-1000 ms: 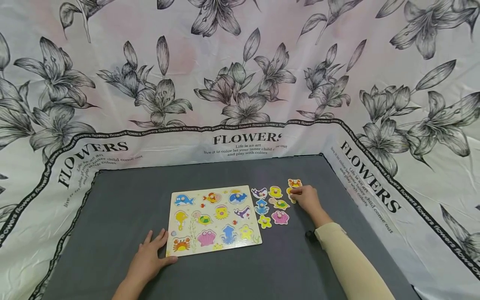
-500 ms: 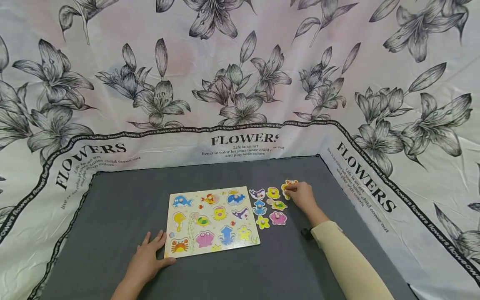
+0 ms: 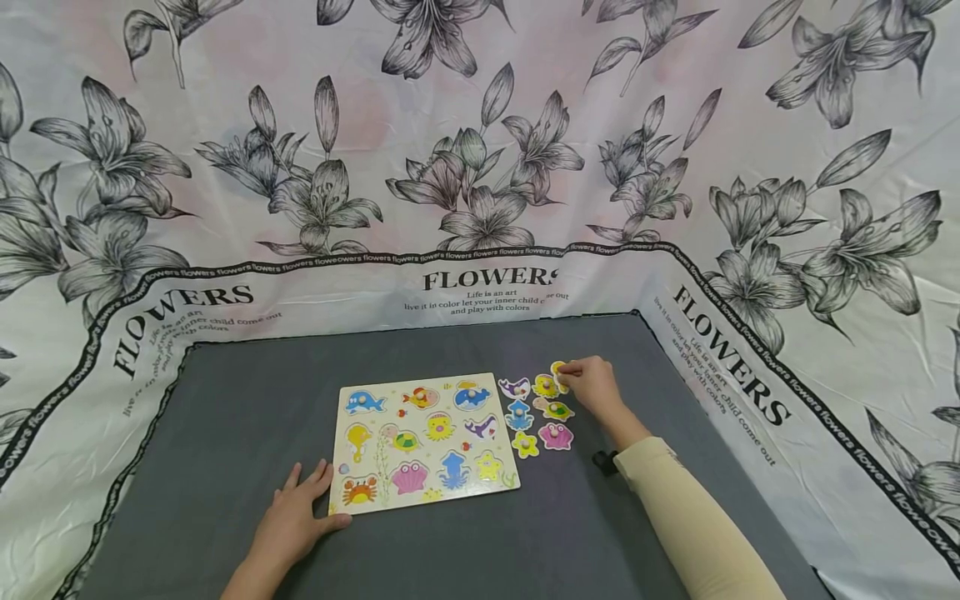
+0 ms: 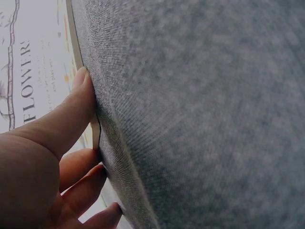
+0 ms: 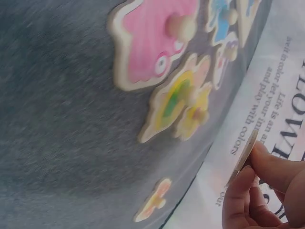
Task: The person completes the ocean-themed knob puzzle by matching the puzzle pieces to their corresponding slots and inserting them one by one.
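Note:
My right hand (image 3: 596, 387) pinches a yellow puzzle piece (image 3: 557, 373) above the loose pieces; the fingers partly hide it. In the right wrist view that piece (image 5: 244, 155) shows edge-on between thumb and fingers, off the table. My left hand (image 3: 294, 515) lies at the near left corner of a wooden sea-animal puzzle board (image 3: 375, 434), its spread fingers along the left side and thumb at the near edge. The left wrist view shows the thumb (image 4: 78, 100) touching the board's edge. Nearest to my right hand is a yellow octopus piece (image 3: 545, 386).
Right of the board lie a purple whale piece (image 3: 515, 387), blue squid (image 3: 518, 415), yellow star (image 3: 526, 443), turtle (image 3: 556, 409) and pink shell (image 3: 557, 436). A crab piece (image 5: 155, 200) lies apart in the right wrist view. Flower-printed cloth (image 3: 487, 292) borders the grey table (image 3: 450, 558).
My right hand has lifted the yellow piece and carried it left, from beside the crab piece to over the octopus piece. My left hand keeps its place at the board's corner.

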A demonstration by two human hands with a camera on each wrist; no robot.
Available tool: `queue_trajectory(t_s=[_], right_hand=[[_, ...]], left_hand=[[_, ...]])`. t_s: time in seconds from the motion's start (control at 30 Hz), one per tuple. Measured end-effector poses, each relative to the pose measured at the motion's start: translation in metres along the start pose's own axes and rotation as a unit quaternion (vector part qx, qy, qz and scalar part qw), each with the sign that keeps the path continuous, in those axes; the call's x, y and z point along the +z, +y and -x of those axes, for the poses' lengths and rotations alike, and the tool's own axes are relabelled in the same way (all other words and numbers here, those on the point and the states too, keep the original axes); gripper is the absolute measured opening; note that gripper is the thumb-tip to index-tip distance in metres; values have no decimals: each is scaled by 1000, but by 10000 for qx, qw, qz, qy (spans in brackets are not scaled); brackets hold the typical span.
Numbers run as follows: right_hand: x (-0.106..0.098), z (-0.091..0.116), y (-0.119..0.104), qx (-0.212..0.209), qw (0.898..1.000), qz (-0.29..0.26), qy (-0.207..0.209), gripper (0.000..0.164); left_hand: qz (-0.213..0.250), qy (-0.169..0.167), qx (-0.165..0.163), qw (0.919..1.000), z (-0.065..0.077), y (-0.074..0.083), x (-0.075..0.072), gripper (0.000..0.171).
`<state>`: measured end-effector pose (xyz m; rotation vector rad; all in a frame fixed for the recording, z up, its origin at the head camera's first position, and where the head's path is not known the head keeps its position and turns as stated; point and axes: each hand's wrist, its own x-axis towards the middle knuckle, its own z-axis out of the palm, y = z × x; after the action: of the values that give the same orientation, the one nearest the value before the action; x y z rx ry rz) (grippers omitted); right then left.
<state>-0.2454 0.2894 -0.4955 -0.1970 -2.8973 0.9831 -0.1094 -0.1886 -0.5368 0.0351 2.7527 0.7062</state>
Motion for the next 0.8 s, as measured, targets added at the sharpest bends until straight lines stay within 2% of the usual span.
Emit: queue_trajectory(t_s=[0.23, 0.8], right_hand=[[5, 0, -10, -3, 10000, -74, -23, 21], [15, -5, -35, -186, 9990, -272, -313, 19]], left_hand=[[-4, -88, -96, 9999, 0, 0, -1, 105], [47, -39, -57, 10000, 0, 1, -3, 104]])
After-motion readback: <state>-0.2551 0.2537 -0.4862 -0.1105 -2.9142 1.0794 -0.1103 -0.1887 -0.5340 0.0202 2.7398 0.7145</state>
